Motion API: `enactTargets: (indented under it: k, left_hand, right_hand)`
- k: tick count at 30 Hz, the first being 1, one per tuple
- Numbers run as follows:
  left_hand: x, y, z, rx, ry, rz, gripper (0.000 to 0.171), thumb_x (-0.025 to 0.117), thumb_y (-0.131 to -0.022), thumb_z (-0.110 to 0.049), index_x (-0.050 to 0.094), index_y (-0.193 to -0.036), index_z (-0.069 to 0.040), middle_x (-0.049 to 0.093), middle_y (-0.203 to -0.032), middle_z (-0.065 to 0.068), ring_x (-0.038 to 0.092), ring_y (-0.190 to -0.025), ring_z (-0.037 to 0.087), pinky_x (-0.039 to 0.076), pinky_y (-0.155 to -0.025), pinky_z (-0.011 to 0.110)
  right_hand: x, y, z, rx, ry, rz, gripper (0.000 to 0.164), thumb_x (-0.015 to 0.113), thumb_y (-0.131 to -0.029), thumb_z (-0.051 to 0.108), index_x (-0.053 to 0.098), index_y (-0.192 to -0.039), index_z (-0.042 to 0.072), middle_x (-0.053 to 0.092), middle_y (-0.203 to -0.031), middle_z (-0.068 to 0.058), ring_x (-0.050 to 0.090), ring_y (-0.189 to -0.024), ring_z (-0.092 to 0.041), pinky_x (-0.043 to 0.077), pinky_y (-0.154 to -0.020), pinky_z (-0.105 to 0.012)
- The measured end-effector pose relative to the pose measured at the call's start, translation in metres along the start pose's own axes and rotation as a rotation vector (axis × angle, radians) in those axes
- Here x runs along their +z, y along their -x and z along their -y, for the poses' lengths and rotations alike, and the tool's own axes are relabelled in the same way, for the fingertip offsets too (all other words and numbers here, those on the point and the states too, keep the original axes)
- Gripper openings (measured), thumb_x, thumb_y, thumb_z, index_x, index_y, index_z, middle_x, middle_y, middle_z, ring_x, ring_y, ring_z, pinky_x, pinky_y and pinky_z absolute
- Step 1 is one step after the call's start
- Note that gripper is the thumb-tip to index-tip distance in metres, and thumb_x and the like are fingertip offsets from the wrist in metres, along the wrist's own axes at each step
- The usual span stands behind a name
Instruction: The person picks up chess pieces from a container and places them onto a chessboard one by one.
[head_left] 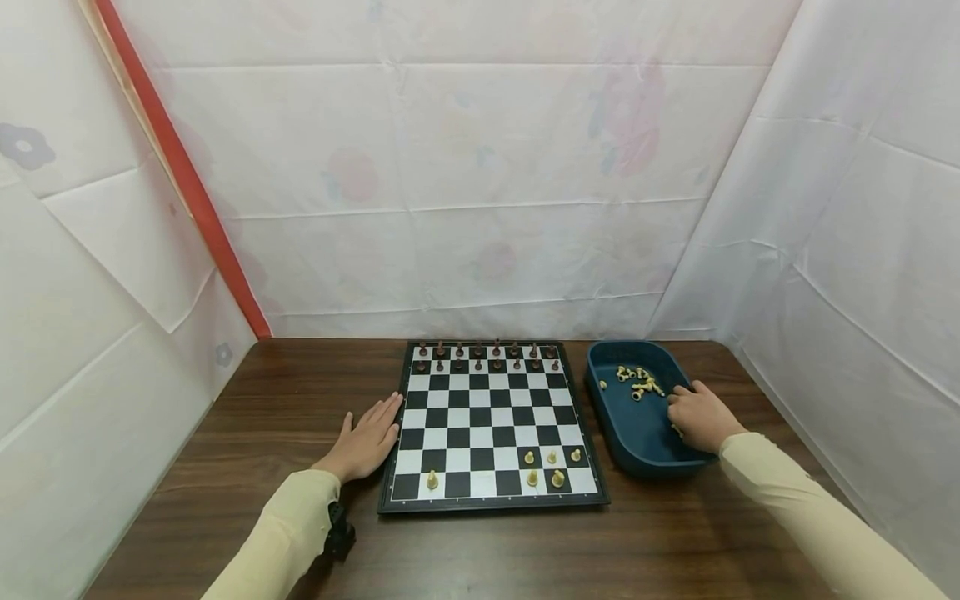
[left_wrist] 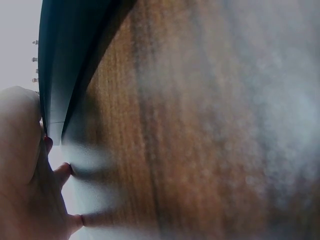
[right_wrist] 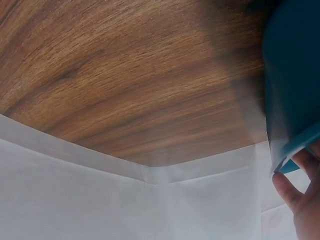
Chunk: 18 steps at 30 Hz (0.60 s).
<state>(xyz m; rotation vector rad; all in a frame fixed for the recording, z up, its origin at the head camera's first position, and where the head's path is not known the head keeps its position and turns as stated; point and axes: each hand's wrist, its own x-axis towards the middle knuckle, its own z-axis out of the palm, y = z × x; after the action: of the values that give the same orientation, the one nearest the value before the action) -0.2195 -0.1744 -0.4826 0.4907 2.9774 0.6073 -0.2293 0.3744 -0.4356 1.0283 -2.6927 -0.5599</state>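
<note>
Fingers (head_left: 386, 408) straight, the left hand (head_left: 363, 448) touches the left edge of a chessboard (head_left: 491, 412). The right hand (head_left: 699, 418) is at the right edge of a blue tray (head_left: 641, 437) (whether its fingers grip anything, I cannot tell). Pale yellow pieces (head_left: 649, 386) lie toward the tray's far edge; six pale counterparts (head_left: 557, 479) stand along the board's near edge, five by its right corner. Dark red pieces (head_left: 478, 364) line its far edge.

Pale, creased sheets (head_left: 480, 167) wall three sides of a brown wood-grain table (head_left: 315, 375).
</note>
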Motion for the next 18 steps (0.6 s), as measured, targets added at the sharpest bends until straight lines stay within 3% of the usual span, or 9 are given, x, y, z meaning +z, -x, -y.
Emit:
enactTargets:
  k: [11, 18]
  left_hand:
    - [-0.0006, 0.0008, -0.0001, 0.004, -0.013, -0.011, 0.054, 0.032, -0.104, -0.026, 0.02, -0.152, -0.006, 0.021, -0.156, 0.015, 0.02, -0.14, 0.039, 0.003, -0.103, 0.07]
    - [0.001, -0.0006, 0.0001, 0.0, 0.002, -0.002, 0.054, 0.032, -0.103, -0.026, 0.02, -0.152, -0.006, 0.02, -0.156, 0.015, 0.019, -0.14, 0.039, 0.002, -0.103, 0.07]
  right_hand:
    - [-0.0007, -0.0009, -0.0007, -0.012, 0.021, 0.006, 0.019, 0.078, -0.071, 0.009, 0.062, -0.062, 0.014, 0.053, -0.065, 0.002, 0.047, -0.068, -0.02, 0.035, -0.064, -0.04]
    - [-0.003, -0.0018, -0.0021, 0.036, -0.02, 0.014, 0.025, 0.078, -0.073, 0.013, 0.058, -0.059, 0.015, 0.054, -0.067, 0.002, 0.048, -0.069, -0.021, 0.038, -0.069, -0.044]
